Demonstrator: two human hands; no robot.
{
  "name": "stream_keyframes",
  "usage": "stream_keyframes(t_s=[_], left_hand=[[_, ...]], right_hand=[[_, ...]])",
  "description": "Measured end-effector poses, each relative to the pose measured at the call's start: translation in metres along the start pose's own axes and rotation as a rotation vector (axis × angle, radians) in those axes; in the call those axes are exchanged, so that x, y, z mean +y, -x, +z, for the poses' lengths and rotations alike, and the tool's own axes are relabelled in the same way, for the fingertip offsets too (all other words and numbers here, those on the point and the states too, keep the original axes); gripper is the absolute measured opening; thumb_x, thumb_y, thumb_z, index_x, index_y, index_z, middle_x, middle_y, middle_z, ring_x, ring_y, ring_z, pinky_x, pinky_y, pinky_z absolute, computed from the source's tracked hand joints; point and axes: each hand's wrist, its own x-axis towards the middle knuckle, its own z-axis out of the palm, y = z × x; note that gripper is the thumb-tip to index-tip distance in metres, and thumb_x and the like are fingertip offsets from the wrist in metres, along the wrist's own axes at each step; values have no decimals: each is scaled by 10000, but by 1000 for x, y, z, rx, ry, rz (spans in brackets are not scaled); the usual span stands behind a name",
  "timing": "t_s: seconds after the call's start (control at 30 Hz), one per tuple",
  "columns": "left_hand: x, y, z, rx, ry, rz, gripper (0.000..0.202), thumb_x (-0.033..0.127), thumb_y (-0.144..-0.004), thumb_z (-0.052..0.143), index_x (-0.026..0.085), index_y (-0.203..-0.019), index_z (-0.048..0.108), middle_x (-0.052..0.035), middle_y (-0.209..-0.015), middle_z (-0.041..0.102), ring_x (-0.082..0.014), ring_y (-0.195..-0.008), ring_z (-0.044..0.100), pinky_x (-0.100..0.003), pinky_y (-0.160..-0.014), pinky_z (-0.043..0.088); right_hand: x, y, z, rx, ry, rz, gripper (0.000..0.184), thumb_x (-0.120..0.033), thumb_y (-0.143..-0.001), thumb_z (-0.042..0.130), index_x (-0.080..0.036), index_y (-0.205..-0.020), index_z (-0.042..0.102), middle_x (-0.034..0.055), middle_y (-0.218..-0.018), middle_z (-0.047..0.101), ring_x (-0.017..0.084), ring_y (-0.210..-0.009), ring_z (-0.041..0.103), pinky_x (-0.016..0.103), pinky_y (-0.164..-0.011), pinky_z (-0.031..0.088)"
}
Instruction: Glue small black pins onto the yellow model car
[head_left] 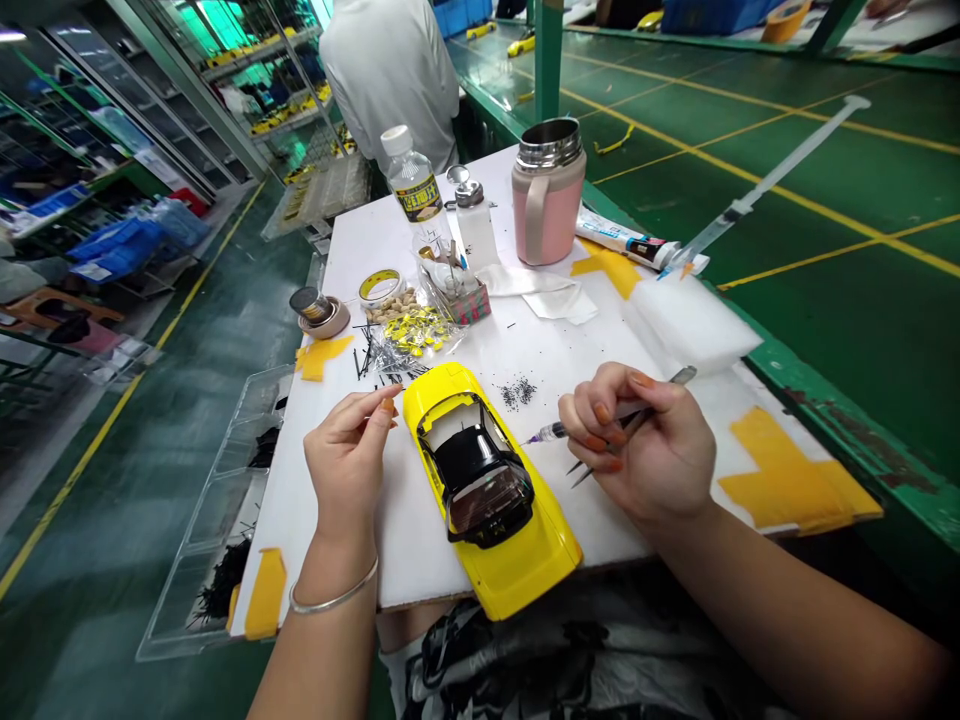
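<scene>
A yellow toy car body (517, 585) with a black cabin part (472, 445) lies at the table's near edge, between my hands. My left hand (349, 445) is closed in a pinch beside the car's far left corner; anything between its fingertips is too small to make out. To the right of the car, my right hand (645, 440) is closed around metal tweezers (637, 420) and a small syringe (551, 432) with a purple needle tip. That tip points left, close to the car's side. Tiny black bits (517, 392) are scattered just beyond the car.
Beyond the car are a bag of yellow parts (416, 332), a tape roll (380, 287), a clear bottle (416, 190), a pump bottle (474, 225) and a pink mug (547, 200). A large syringe (772, 185) rests on white foam (694, 325) at right. A clear tray (187, 560) borders the left edge.
</scene>
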Motion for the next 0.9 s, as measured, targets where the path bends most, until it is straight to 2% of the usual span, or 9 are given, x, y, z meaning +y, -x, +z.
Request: stream_keyframes(t_s=[0.13, 0.23, 0.33, 0.4, 0.47, 0.53, 0.63, 0.77, 0.9], left_hand=[[0, 0, 0, -1, -9, 0, 186, 216, -901, 708, 285, -1021, 834, 10, -804, 715, -100, -700, 624, -217, -659, 525], [0, 0, 0, 8, -9, -10, 183, 225, -897, 711, 280, -1021, 834, 3, -824, 726, -104, -697, 625, -221, -647, 527], [-2, 0, 0, 31, 3, -20, 181, 232, -889, 712, 264, -1019, 834, -12, -851, 737, -121, -728, 644, -229, -647, 539], [-3, 0, 0, 45, 24, -22, 202, 220, -892, 702, 263, -1044, 828, -14, -872, 745, -118, -734, 649, -229, -662, 543], [-5, -1, 1, 55, 65, -33, 216, 208, -896, 698, 257, -1068, 819, -15, -892, 758, -102, -704, 642, -228, -679, 543], [-5, -2, 2, 56, 108, -60, 171, 210, -899, 703, 230, -1029, 814, -25, -909, 771, -90, -667, 640, -226, -676, 546], [-4, -3, 2, 86, 226, -67, 45, 199, -876, 727, 201, -919, 742, -36, -926, 787, -100, -641, 670, -226, -623, 555], [-4, -6, 2, 162, 347, -75, 243, 211, -841, 783, 257, -1039, 649, -22, -943, 800, -129, -643, 709, -228, -555, 553], [-4, -10, 1, 191, 301, -88, 176, 276, -821, 818, 236, -961, 718, -21, -894, 792, -151, -696, 728, -261, -581, 576]], right_hand=[[-2, 2, 0, -59, 106, -13, 292, -359, -874, 610, -177, -652, 665, -9, -513, 337, 130, -487, 287, 190, -366, 191], [-15, 5, -5, -80, 375, -70, 340, -398, -929, 603, -175, -688, 693, 8, -526, 389, 133, -475, 329, 243, -405, 210], [-45, 2, -11, -30, 680, -322, 324, -405, -941, 657, -177, -722, 730, 25, -537, 434, 150, -503, 397, 286, -439, 221], [-71, -5, -14, 31, 761, -508, 271, -359, -929, 664, -178, -748, 750, 34, -559, 463, 150, -506, 421, 306, -429, 212], [-94, -16, -16, 104, 763, -589, 245, -328, -916, 652, -181, -745, 748, 32, -584, 470, 142, -508, 430, 307, -417, 201], [-109, -32, -22, 145, 717, -576, 255, -347, -894, 681, -188, -699, 717, 14, -579, 449, 123, -502, 407, 281, -411, 182], [-116, -56, -41, 158, 631, -382, 293, -380, -875, 731, -173, -678, 664, -16, -570, 447, 78, -492, 371, 226, -394, 167], [-117, -74, -64, 277, 627, -220, 399, -484, -924, 660, -176, -677, 605, -44, -508, 455, 69, -514, 493, 210, -379, 131], [-126, -61, -59, 298, 668, -226, 390, -528, -882, 745, -148, -827, 669, 14, -708, 671, 114, -731, 664, 197, -393, 167]])
